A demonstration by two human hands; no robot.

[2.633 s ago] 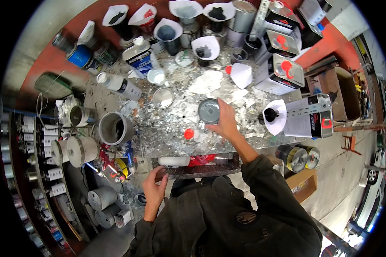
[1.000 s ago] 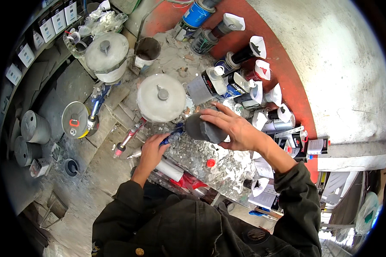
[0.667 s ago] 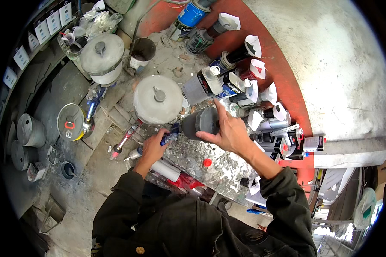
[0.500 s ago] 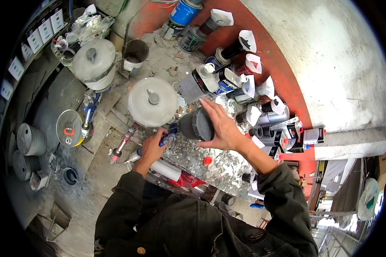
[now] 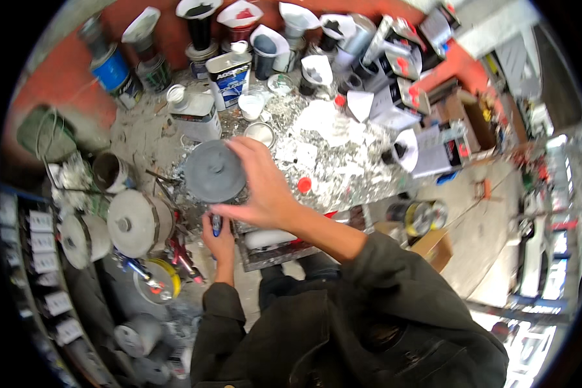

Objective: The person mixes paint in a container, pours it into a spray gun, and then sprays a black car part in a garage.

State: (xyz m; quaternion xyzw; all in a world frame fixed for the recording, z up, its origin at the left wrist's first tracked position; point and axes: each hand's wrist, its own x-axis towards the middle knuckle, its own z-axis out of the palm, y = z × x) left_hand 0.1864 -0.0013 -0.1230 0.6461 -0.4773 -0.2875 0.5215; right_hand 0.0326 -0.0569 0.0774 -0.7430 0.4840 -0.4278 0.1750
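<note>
A paint spray gun (image 5: 217, 223) with a blue body is in my left hand (image 5: 220, 246), the fingers wrapped around it below the cup. On top of the gun sits a round dark grey cup with a grey lid (image 5: 215, 171), its small knob facing up. My right hand (image 5: 265, 187) grips the side of this cup, thumb at the near edge and fingers at the far edge. Most of the gun is hidden under the cup and my left hand. Just left stand two other spray guns, red (image 5: 184, 260) and blue (image 5: 139, 268), with pale lidded cups (image 5: 139, 223).
The paint-splattered bench (image 5: 343, 168) holds a metal can (image 5: 197, 116) and a red cap (image 5: 304, 185). Cups with paper strainers (image 5: 317, 74) line the back. A yellow-rimmed tin (image 5: 158, 281) stands at the left, and a white roll (image 5: 268, 239) lies by the bench's near edge.
My view has swung round to the right. The grey cup, shown from its side before, now shows its lid from above. Both hands keep their hold.
</note>
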